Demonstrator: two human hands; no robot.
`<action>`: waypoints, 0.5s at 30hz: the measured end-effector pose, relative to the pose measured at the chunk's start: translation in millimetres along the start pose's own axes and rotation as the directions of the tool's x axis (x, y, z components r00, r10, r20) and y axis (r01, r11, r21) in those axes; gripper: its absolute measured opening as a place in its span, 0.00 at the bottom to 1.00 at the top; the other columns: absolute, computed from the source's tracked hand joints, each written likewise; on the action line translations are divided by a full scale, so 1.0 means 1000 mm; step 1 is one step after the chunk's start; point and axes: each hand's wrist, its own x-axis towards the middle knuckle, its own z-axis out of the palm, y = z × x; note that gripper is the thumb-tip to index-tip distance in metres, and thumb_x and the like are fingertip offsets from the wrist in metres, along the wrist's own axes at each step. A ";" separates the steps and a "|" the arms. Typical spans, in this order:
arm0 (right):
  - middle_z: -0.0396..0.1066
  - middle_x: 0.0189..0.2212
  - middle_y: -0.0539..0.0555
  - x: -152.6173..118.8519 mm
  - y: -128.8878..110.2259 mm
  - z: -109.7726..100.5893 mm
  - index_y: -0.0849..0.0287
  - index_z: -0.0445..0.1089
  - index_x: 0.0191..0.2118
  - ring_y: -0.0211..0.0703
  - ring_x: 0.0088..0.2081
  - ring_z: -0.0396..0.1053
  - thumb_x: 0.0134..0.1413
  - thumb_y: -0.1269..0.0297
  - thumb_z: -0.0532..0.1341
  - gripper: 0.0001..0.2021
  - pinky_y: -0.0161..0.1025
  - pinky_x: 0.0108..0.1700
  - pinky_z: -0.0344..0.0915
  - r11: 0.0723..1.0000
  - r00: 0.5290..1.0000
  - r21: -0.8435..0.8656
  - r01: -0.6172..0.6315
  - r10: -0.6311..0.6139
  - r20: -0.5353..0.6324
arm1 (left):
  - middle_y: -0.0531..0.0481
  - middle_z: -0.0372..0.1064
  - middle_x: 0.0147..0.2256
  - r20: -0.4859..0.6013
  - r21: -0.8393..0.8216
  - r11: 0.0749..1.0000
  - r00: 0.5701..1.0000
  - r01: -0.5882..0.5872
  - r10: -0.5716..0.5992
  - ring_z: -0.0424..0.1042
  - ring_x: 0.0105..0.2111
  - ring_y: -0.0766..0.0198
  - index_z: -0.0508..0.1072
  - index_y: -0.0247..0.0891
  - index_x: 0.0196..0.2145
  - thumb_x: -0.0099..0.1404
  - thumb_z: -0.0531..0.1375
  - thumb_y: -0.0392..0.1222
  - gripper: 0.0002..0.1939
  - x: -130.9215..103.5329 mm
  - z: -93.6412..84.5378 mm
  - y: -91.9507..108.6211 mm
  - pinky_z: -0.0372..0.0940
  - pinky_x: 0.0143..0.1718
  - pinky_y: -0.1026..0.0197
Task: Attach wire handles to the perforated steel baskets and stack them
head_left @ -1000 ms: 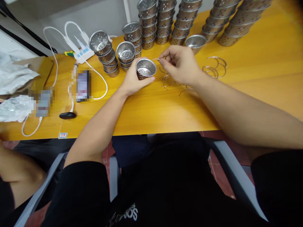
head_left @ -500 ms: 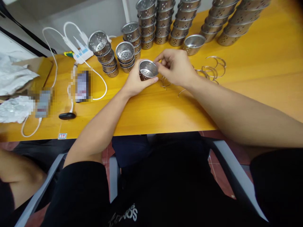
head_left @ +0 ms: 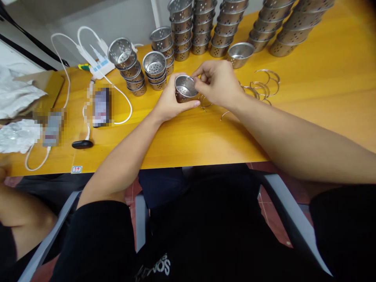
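Note:
My left hand (head_left: 169, 102) is wrapped round a small perforated metal cup (head_left: 185, 89), its open top tilted toward me. At the cup's right rim, my right hand (head_left: 216, 81) is closed in a pinch on a thin piece of metal wire (head_left: 190, 78) that lies over the mouth. How much of the wire the fingers hide cannot be seen. Several thin metal rings (head_left: 266, 88) lie on the yellow table just right of my right hand, and another cup (head_left: 240, 54) stands behind it.
Tall stacks of perforated cups (head_left: 221, 39) line the back of the table (head_left: 188, 145). A shorter stack (head_left: 154, 69) stands behind my left hand. On the left are a phone (head_left: 101, 107), a power strip (head_left: 102, 66), white cables and a black oval object (head_left: 82, 144). A person's arm (head_left: 26, 211) shows lower left.
The cup in my left hand has shifted slightly right, and its rim now sits closer under my right fingers. At the far left, the other person's arm has moved a little.

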 end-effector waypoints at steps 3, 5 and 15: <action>0.80 0.30 0.51 0.000 -0.002 -0.002 0.36 0.85 0.42 0.64 0.35 0.75 0.70 0.32 0.80 0.17 0.61 0.39 0.74 1.000 1.000 0.000 0.019 -0.019 0.015 | 0.36 0.74 0.74 0.002 0.001 1.000 1.000 0.001 -0.001 0.81 0.74 0.33 0.59 0.48 0.84 0.69 0.83 0.84 0.66 0.000 0.001 0.000 0.73 0.82 0.32; 0.79 0.30 0.51 0.000 -0.004 -0.003 0.34 0.85 0.41 0.64 0.34 0.75 0.71 0.32 0.80 0.16 0.61 0.38 0.74 0.999 0.999 -0.014 0.034 -0.034 0.013 | 0.36 0.74 0.73 0.005 -0.004 1.000 1.000 -0.003 0.003 0.81 0.74 0.33 0.59 0.48 0.84 0.70 0.82 0.87 0.66 0.000 0.001 0.001 0.73 0.82 0.31; 0.76 0.27 0.46 -0.001 -0.007 0.002 0.35 0.87 0.48 0.59 0.36 0.72 0.70 0.35 0.84 0.16 0.59 0.49 0.77 0.999 1.000 0.052 0.004 -0.003 -0.012 | 0.36 0.77 0.71 -0.001 -0.015 0.999 1.000 0.029 -0.029 0.83 0.70 0.36 0.64 0.47 0.81 0.69 0.82 0.87 0.63 0.002 -0.003 0.024 0.75 0.80 0.33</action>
